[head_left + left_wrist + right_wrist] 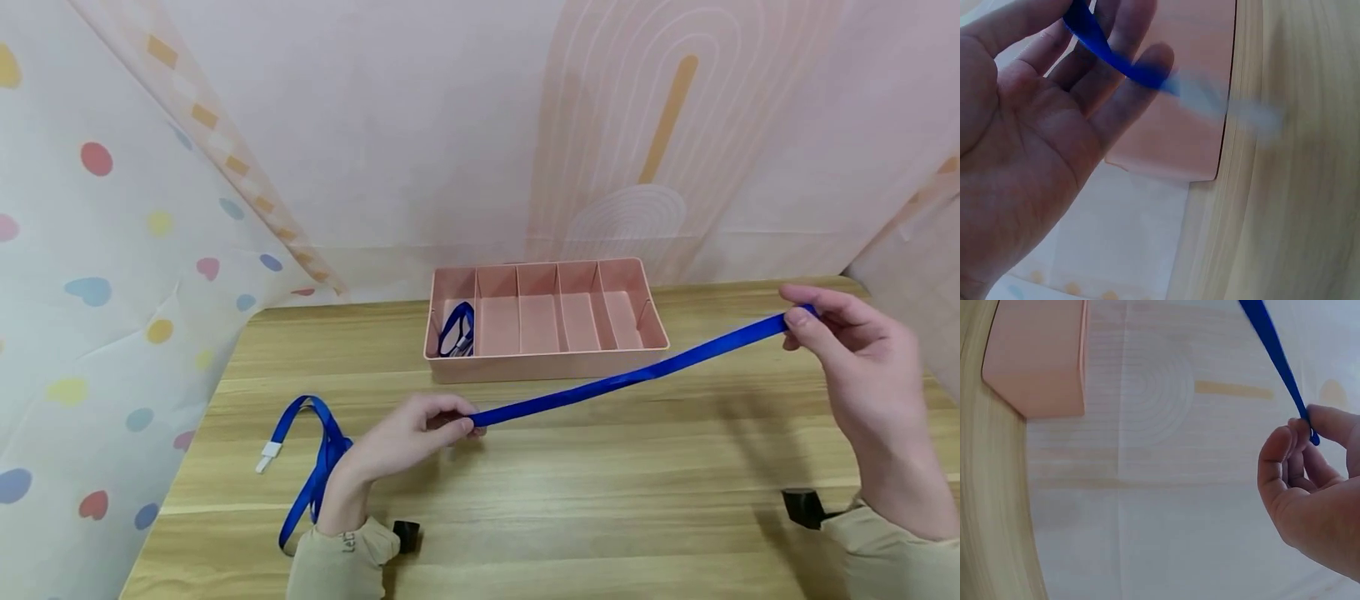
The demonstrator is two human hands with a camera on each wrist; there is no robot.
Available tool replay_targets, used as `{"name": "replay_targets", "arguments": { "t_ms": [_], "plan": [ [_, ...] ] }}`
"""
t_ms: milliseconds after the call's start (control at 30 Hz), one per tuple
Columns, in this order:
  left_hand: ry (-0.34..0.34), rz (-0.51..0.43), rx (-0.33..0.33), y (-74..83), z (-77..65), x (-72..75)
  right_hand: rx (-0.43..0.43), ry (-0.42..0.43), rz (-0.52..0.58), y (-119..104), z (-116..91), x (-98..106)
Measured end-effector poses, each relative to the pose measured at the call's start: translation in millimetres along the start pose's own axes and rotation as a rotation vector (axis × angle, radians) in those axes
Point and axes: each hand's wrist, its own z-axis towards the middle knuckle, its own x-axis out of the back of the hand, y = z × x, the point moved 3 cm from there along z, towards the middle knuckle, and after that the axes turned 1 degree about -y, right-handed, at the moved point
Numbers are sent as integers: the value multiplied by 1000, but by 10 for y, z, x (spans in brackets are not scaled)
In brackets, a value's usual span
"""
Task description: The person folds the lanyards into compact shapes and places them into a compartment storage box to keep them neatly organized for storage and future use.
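A blue lanyard (615, 383) is stretched in the air between both hands, slanting up to the right in front of the pink box. My left hand (420, 433) pinches its lower end between thumb and fingers. A blurred whitish clip (1210, 100) hangs from that end in the left wrist view. At the other end my right hand (862, 358) pinches the folded strap, which also shows in the right wrist view. Another blue lanyard (327, 467) with a white clip (268, 455) lies on the table, partly behind the left wrist.
The pink divided box (540, 367) stands at the back of the wooden table (570, 517). In its leftmost compartment sits a coiled blue lanyard (467, 313). A patterned cloth (420, 150) hangs behind the table.
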Motion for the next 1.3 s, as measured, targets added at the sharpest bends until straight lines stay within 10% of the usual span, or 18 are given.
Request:
{"name": "replay_targets", "arguments": {
  "t_ms": [900,1300],
  "plan": [
    [-45,-34,20,169,124,-223,75,5,72,-339,179,-307],
    [-34,-123,-132,272,174,-316,165,-141,63,-590,437,-554]
  ]
}}
